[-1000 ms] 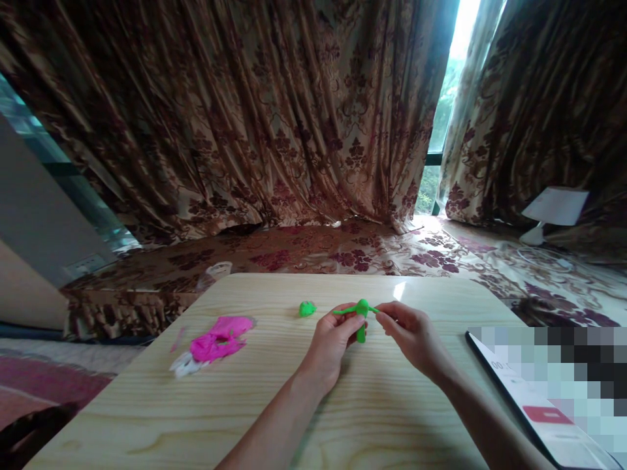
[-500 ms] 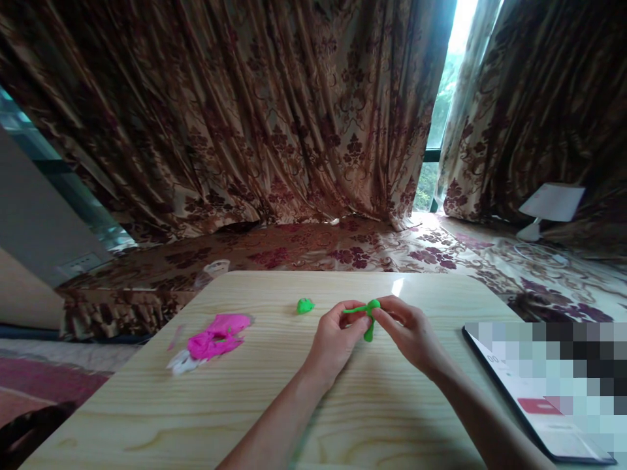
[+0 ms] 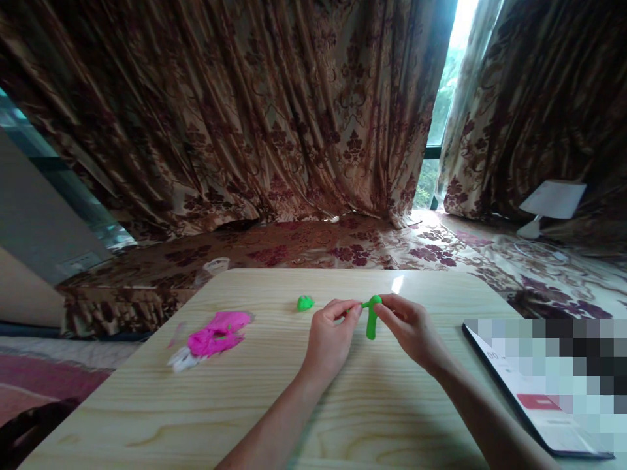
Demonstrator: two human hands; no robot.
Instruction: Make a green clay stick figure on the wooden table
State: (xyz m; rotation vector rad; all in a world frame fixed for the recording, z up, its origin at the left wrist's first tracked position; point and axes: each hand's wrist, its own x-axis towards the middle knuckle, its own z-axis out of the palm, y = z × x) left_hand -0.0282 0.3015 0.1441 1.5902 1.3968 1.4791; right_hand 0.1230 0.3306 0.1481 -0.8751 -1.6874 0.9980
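Observation:
Both my hands hold a green clay figure (image 3: 371,320) just above a pale wooden table (image 3: 245,405). My left hand (image 3: 329,341) pinches a thin arm of it on the left side. My right hand (image 3: 410,329) pinches its top from the right, and the thicker stem hangs down between my fingers. A small green clay lump (image 3: 304,303) lies on the table a little left of my left hand.
A pink clay piece on a clear wrapper (image 3: 213,339) lies at the table's left. A tablet (image 3: 543,385) rests at the right edge. Patterned curtains (image 3: 274,117) hang behind, above a patterned cloth surface, and a white lamp (image 3: 548,205) stands at the far right.
My two hands have drawn closer together on the green figure. The thin arm on its right side no longer shows, and the piece has shifted slightly right.

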